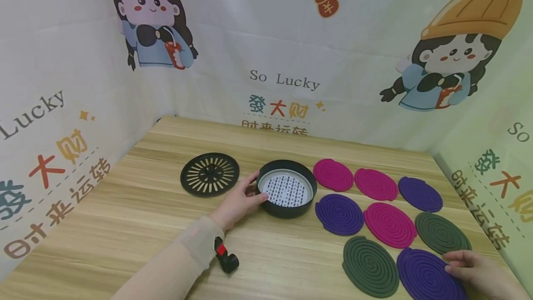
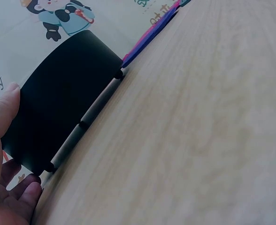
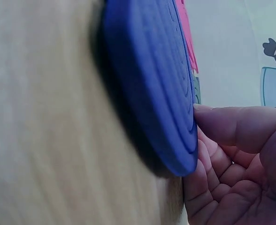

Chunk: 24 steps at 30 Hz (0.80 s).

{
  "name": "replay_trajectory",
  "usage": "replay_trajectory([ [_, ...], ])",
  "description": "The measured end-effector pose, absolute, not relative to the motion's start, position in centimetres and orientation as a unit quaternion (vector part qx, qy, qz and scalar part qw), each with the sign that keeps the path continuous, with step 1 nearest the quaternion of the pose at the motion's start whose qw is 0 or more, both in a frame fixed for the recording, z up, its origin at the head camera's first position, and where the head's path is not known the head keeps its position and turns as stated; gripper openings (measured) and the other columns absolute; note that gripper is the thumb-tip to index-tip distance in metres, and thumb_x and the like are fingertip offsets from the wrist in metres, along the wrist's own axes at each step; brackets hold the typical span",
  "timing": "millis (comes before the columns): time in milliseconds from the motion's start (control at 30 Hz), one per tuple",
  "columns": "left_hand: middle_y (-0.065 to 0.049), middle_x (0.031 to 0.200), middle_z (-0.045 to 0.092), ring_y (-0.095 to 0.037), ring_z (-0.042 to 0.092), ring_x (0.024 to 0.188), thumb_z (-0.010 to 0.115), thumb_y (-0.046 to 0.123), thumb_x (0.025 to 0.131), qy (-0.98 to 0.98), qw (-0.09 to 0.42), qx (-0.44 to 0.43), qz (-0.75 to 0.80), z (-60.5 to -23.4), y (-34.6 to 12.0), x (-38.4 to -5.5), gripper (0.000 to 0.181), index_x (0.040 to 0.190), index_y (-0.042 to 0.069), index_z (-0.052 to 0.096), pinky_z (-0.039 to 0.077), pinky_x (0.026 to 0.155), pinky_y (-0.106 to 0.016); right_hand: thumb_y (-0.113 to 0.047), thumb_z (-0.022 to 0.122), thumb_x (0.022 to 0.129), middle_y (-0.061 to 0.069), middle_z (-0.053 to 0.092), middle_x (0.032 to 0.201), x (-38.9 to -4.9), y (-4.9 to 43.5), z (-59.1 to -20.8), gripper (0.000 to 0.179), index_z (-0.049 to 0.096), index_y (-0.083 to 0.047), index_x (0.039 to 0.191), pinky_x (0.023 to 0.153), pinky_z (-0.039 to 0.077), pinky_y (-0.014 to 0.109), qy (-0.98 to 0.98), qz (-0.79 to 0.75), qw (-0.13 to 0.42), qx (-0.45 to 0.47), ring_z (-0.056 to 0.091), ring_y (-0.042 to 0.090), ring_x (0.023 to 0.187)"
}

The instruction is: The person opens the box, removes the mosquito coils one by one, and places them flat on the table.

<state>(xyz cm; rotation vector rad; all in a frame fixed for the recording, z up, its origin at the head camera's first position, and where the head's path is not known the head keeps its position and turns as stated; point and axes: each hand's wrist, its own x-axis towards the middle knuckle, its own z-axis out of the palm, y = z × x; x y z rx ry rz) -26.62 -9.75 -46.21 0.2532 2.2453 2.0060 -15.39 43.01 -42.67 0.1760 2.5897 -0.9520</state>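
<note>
My left hand (image 1: pixel 241 200) grips the left side of a round black mosquito coil holder (image 1: pixel 284 212) with a silvery perforated insert. In the left wrist view its wall (image 2: pixel 72 93) stands on small feet, with the thumb on the wall and fingertips near the lower edge. At the lower right, my right hand (image 1: pixel 479 270) pinches the edge of a purple mosquito coil (image 1: pixel 429 274). The right wrist view has the thumb on this coil's (image 3: pixel 161 93) upper face and fingers at its edge; a dark shadow runs under its rim.
Left of the holder lies a black slotted lid (image 1: pixel 210 174). Several more coils lie flat to the right: pink ones (image 1: pixel 390 225), purple ones (image 1: pixel 339 214) and green ones (image 1: pixel 370 266). Printed cloth (image 1: pixel 216 91) walls in the wooden table (image 1: pixel 137 216).
</note>
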Motion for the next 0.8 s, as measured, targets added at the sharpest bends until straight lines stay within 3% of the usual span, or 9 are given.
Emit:
replay_trajectory([
  [233,-0.017,0.138,0.048,-0.030,0.049,0.124,0.075,0.019,0.085,0.743,0.059,0.081,0.661,-46.2,-9.8,-26.6,0.078,0.151,0.018,0.034,0.047,0.092,-0.036,-0.010,0.057,0.095,0.007,0.066,0.096,-15.4,43.1,-42.8,0.044,0.046,0.025,0.119,0.071,0.049,0.030,0.918,-0.348,0.181,0.061,0.061,0.017,0.085],
  [400,-0.017,0.138,0.049,-0.029,0.049,0.124,0.075,0.019,0.085,0.743,0.063,0.080,0.662,-46.2,-9.7,-26.5,0.078,0.151,0.019,0.033,0.048,0.088,-0.033,-0.017,0.055,0.098,0.012,0.067,0.101,-15.2,43.6,-42.8,0.051,0.043,0.025,0.123,0.073,0.050,0.029,0.917,-0.350,0.184,0.060,0.062,0.017,0.088],
  [567,-0.020,0.137,0.049,-0.030,0.050,0.122,0.074,0.017,0.086,0.736,0.068,0.083,0.668,-46.3,-9.7,-26.6,0.079,0.152,0.017,0.031,0.049,0.079,-0.031,-0.021,0.051,0.101,0.015,0.065,0.107,-15.0,43.9,-42.3,0.055,0.036,0.024,0.128,0.079,0.052,0.039,0.888,-0.411,0.181,0.101,0.063,0.023,0.095],
  [667,-0.020,0.138,0.048,-0.030,0.049,0.123,0.074,0.017,0.086,0.731,0.071,0.083,0.673,-46.2,-9.6,-26.6,0.079,0.152,0.017,0.031,0.048,0.079,-0.031,-0.022,0.048,0.102,0.016,0.062,0.113,-15.1,43.4,-41.4,0.057,0.032,0.023,0.131,0.082,0.051,0.042,0.872,-0.444,0.164,0.119,0.062,0.020,0.097],
  [800,-0.018,0.142,0.046,-0.031,0.046,0.127,0.074,0.018,0.086,0.725,0.071,0.077,0.681,-46.2,-9.6,-26.8,0.079,0.152,0.017,0.031,0.047,0.088,-0.035,-0.029,0.046,0.103,-0.004,0.060,0.107,-15.1,41.6,-40.0,0.053,0.041,0.015,0.131,0.080,0.052,0.033,0.864,-0.474,0.118,0.122,0.058,0.006,0.090],
])
